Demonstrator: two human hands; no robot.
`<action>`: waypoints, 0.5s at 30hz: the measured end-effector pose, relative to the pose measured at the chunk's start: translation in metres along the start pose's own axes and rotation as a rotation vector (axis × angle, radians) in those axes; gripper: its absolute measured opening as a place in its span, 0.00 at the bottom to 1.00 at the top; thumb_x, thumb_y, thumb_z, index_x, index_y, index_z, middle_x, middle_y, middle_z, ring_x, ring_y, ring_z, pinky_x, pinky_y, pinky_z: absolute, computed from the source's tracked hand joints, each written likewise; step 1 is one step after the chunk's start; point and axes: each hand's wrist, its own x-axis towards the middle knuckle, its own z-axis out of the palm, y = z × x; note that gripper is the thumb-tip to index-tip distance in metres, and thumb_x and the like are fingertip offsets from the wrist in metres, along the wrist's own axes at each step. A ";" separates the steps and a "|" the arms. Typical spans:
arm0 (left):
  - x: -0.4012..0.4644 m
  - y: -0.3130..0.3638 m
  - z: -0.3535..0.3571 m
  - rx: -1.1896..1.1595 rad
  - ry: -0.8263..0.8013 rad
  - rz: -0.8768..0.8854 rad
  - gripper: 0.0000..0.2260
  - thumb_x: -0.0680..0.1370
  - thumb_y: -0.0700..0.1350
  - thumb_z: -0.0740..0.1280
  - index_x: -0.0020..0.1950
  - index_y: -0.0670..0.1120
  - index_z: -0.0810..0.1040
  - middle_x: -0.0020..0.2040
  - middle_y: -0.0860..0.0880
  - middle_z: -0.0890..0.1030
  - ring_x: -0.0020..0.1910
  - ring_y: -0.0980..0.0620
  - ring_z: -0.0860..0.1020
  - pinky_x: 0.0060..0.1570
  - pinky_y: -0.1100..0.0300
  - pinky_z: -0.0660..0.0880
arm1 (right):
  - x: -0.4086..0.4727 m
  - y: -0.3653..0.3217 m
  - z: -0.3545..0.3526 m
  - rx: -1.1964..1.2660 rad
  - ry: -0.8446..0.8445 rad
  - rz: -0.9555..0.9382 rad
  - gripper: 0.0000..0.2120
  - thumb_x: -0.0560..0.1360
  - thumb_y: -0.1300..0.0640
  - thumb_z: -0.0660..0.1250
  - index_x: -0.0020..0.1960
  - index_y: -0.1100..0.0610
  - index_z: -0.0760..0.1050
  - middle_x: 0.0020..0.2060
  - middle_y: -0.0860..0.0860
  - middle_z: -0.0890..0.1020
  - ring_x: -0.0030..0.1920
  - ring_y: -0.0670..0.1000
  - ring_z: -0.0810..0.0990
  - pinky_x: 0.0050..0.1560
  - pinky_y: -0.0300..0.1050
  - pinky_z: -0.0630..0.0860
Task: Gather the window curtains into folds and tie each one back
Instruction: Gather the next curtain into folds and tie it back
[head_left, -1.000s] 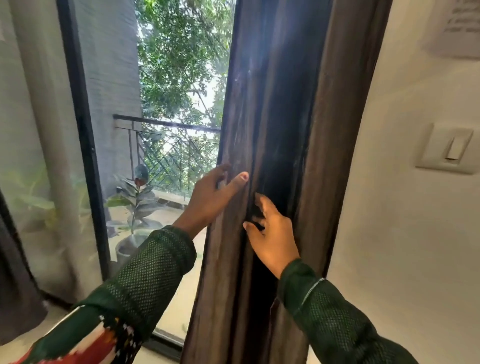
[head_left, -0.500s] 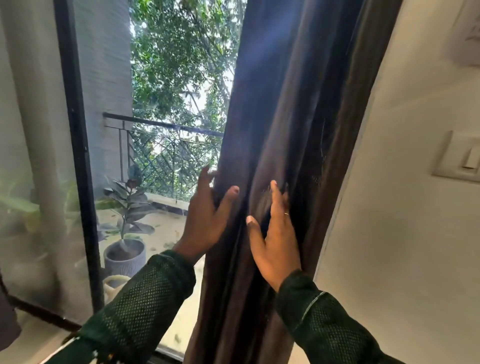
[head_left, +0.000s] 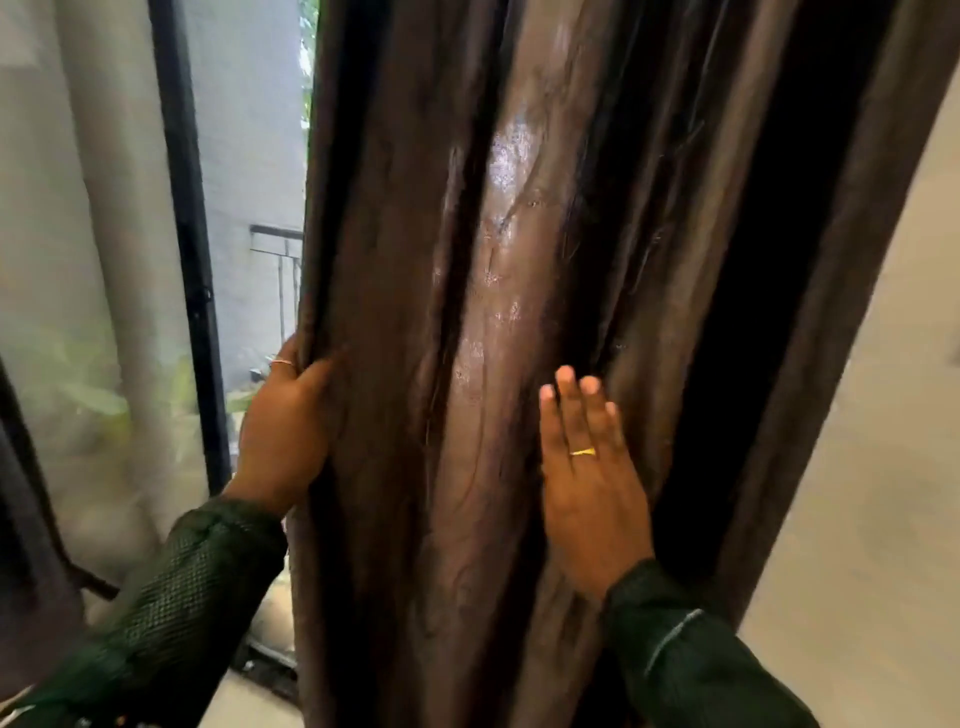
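Right hand: fingers straight, pressed flat on the brown curtain. Left hand: fingers curled round its window-side edge. The curtain hangs beside the black window frame. Fabric appears soft, glossy, probably slippery; grip bunched folds at mid-height.
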 end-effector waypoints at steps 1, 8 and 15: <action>-0.002 0.001 0.002 0.026 0.009 0.012 0.21 0.71 0.38 0.55 0.59 0.35 0.77 0.57 0.29 0.75 0.43 0.28 0.78 0.41 0.41 0.76 | 0.003 -0.012 -0.004 0.178 -0.079 0.054 0.39 0.78 0.58 0.60 0.75 0.59 0.33 0.75 0.59 0.39 0.75 0.53 0.44 0.74 0.45 0.51; -0.017 0.023 0.006 0.009 -0.016 -0.012 0.21 0.70 0.46 0.52 0.46 0.34 0.80 0.36 0.32 0.77 0.31 0.34 0.77 0.30 0.47 0.74 | 0.041 -0.052 0.006 0.809 -0.209 0.684 0.58 0.68 0.50 0.74 0.74 0.60 0.30 0.74 0.59 0.34 0.75 0.52 0.35 0.71 0.36 0.35; -0.026 0.033 0.003 -0.176 -0.062 -0.062 0.25 0.72 0.59 0.55 0.39 0.39 0.79 0.33 0.38 0.79 0.35 0.39 0.78 0.32 0.50 0.73 | 0.043 -0.059 0.018 0.591 -0.152 0.721 0.28 0.74 0.61 0.58 0.72 0.64 0.59 0.63 0.65 0.74 0.64 0.62 0.73 0.65 0.51 0.69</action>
